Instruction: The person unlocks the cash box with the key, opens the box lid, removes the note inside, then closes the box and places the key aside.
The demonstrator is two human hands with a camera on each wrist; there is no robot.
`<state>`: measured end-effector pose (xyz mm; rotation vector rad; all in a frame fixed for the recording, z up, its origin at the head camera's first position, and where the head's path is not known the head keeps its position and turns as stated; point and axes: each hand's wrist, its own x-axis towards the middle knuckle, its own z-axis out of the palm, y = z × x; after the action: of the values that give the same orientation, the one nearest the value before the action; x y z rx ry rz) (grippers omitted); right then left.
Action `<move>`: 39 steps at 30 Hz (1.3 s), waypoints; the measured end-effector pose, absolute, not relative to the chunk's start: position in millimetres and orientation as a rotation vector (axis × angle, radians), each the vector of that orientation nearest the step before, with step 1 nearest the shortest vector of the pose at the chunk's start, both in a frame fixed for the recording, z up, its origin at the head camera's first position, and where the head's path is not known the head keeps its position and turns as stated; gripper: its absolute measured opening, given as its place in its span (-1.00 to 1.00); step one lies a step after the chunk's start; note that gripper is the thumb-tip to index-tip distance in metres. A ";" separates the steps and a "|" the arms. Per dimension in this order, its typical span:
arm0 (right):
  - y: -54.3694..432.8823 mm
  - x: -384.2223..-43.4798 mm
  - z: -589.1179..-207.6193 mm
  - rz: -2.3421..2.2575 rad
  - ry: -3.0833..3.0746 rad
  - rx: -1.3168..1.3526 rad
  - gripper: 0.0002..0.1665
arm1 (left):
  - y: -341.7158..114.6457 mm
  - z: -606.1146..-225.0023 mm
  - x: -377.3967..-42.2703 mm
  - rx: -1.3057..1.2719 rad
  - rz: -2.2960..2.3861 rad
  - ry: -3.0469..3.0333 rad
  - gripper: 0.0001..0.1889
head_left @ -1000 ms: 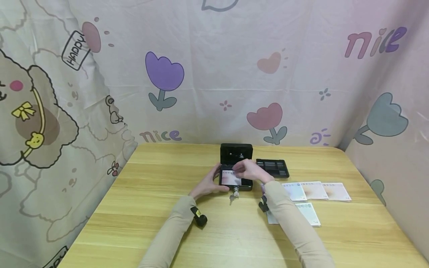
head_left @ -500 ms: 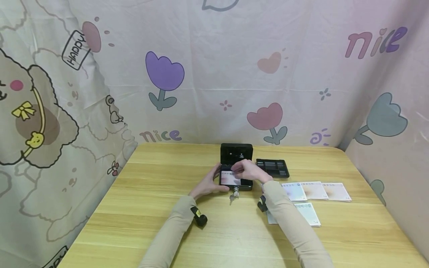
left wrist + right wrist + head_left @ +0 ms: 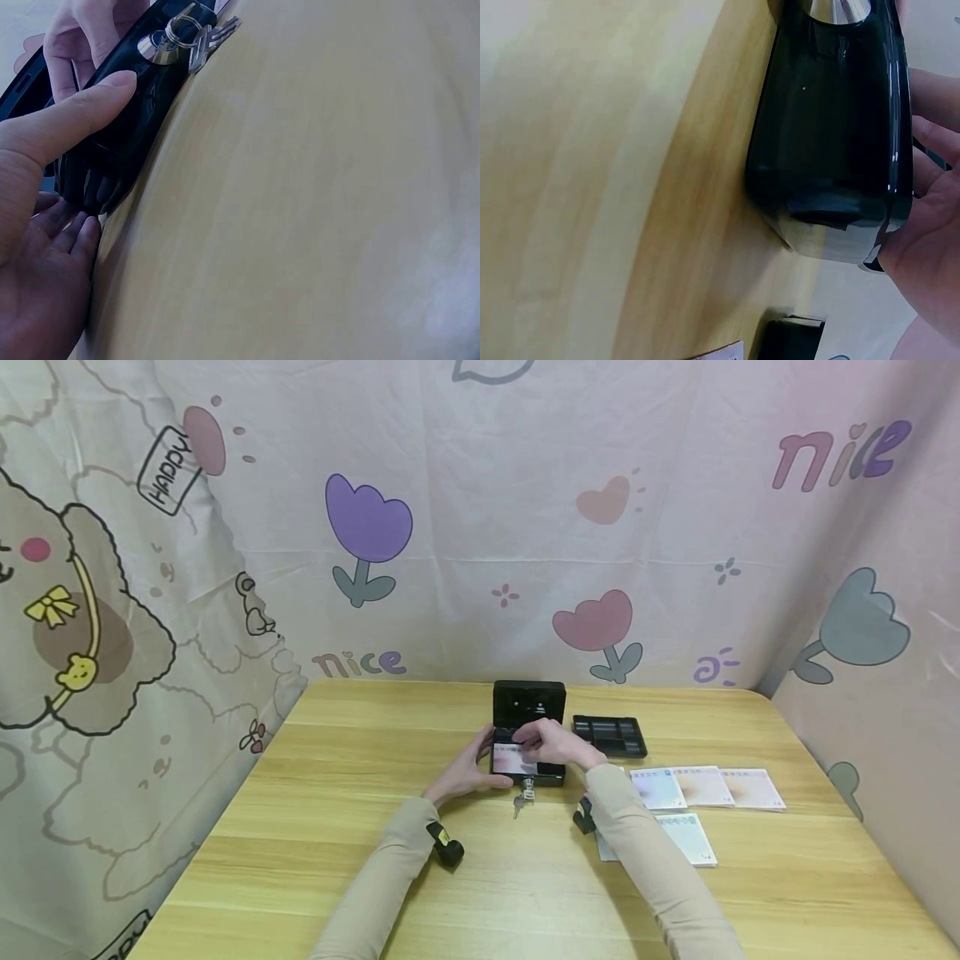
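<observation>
A black cash box (image 3: 551, 774) stands on the table with its lid (image 3: 528, 700) raised at the back. Keys (image 3: 518, 805) on a ring hang from the lock at its front, also plain in the left wrist view. My left hand (image 3: 462, 777) grips the box's left end, thumb (image 3: 112, 88) against the front wall and fingers behind the end. Inside lies a pinkish banknote (image 3: 512, 763). My right hand (image 3: 557, 743) reaches in from the right, bent fingers on the note's right part. In the right wrist view the box wall hides those fingertips.
A black compartment tray (image 3: 610, 737) lies right of the box. Several banknotes lie in a row (image 3: 701, 787) on the right, with greenish ones (image 3: 686, 841) in front, partly under my right sleeve. A printed curtain (image 3: 480, 527) hangs behind the table.
My right hand has shifted slightly left over the box, and the banknote has slid a little left with it. My left hand stays in place on the box.
</observation>
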<state>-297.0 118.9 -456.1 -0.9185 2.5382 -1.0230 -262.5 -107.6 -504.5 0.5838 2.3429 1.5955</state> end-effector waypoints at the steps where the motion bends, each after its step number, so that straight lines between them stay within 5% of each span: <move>1: 118.3 -296.9 -455.7 -1.018 2.540 -0.923 -0.53 | -107.6 -504.9 -262.8 0.590 1.599 2.341 0.23; 39: 112.0 -296.2 -454.7 -1.019 2.632 -0.911 -0.59 | -108.0 -503.7 -262.7 0.564 1.594 2.340 0.24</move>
<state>-296.2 112.0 -454.7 -0.9113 2.6316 -1.0186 -262.7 -108.0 -503.7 0.5640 2.3398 1.5936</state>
